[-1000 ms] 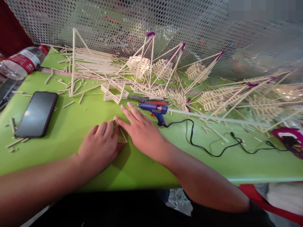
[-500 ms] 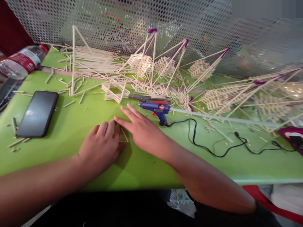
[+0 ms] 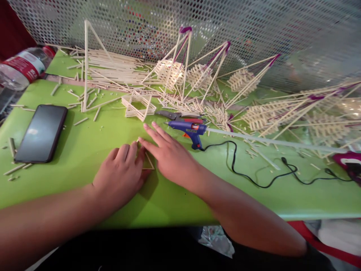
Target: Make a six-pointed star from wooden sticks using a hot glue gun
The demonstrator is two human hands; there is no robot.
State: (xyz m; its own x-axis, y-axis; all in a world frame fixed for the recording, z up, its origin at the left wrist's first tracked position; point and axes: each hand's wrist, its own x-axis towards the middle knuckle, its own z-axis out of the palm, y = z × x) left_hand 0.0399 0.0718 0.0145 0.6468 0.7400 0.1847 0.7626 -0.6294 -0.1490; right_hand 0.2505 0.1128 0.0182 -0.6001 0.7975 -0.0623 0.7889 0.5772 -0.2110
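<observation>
My left hand (image 3: 120, 169) rests on the green table with its fingers curled over a small triangle of thin wooden sticks (image 3: 150, 161), hiding most of it. Only the triangle's right side and part of its base show. My right hand (image 3: 172, 152) lies flat with fingers spread, its index fingertip touching the triangle's top corner beside the left fingers. Just beyond the hands sits a star-shaped frame of stacked sticks (image 3: 131, 113). A blue glue gun (image 3: 187, 127) with a long white glue stick lies right of the frame, in front of grey-bladed pliers or cutters (image 3: 167, 114).
A phone (image 3: 42, 131) lies at left, near a plastic bottle (image 3: 25, 67). Loose sticks (image 3: 113, 66) and a tall stick triangle (image 3: 86, 67) fill the back. Several stick structures with purple tips (image 3: 170, 73) line the perforated metal screen (image 3: 158, 22). A black cable (image 3: 234, 162) winds rightward.
The camera view has shifted slightly. Both hands hold nearly the same position around the small stick triangle.
</observation>
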